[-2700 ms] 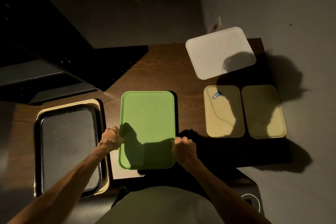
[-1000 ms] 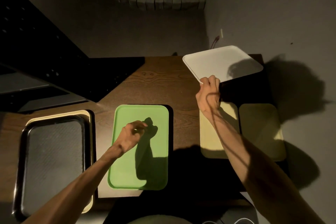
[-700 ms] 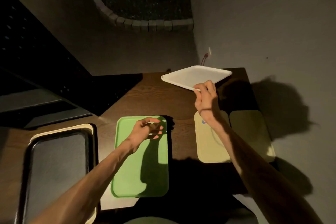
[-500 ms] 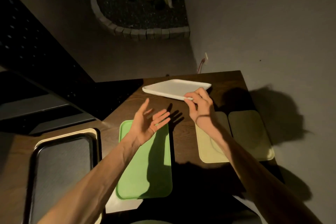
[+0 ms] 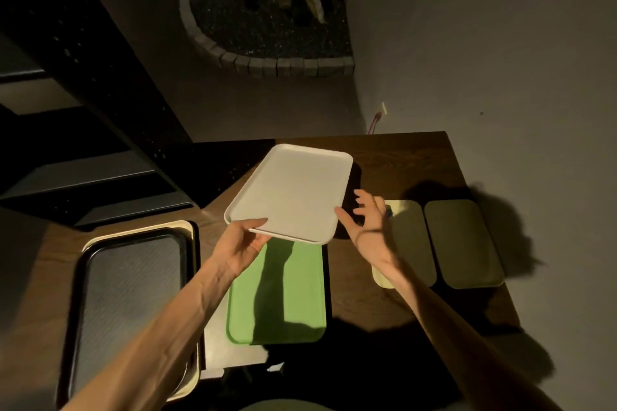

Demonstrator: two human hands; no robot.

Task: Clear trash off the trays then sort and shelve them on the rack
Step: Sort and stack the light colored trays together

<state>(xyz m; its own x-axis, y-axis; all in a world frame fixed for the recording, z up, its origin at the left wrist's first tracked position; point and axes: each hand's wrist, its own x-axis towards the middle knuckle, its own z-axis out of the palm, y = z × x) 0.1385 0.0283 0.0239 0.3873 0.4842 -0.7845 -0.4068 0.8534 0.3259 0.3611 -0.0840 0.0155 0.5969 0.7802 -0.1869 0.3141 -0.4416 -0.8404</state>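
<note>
A white tray (image 5: pixel 293 193) hangs in the air above the wooden table (image 5: pixel 410 163), tilted. My left hand (image 5: pixel 240 243) grips its near left corner, thumb on top. My right hand (image 5: pixel 367 217) is beside the tray's near right edge with fingers spread, blurred, holding nothing. Below lies a green tray (image 5: pixel 287 297). Two yellow trays (image 5: pixel 414 240) (image 5: pixel 464 243) lie side by side at the right, in shadow; a small blue scrap (image 5: pixel 389 210) shows on the nearer one, partly hidden by my right hand.
A black tray (image 5: pixel 127 297) sits on a cream tray (image 5: pixel 190 230) at the left. A dark metal rack (image 5: pixel 100 130) stands at the far left. A stone-edged planter (image 5: pixel 267 10) lies on the floor beyond; a grey wall (image 5: pixel 500 43) bounds the right.
The white tray moved left and nearer, from my right hand into my left hand. My right hand let go and spread its fingers. The view tipped further forward.
</note>
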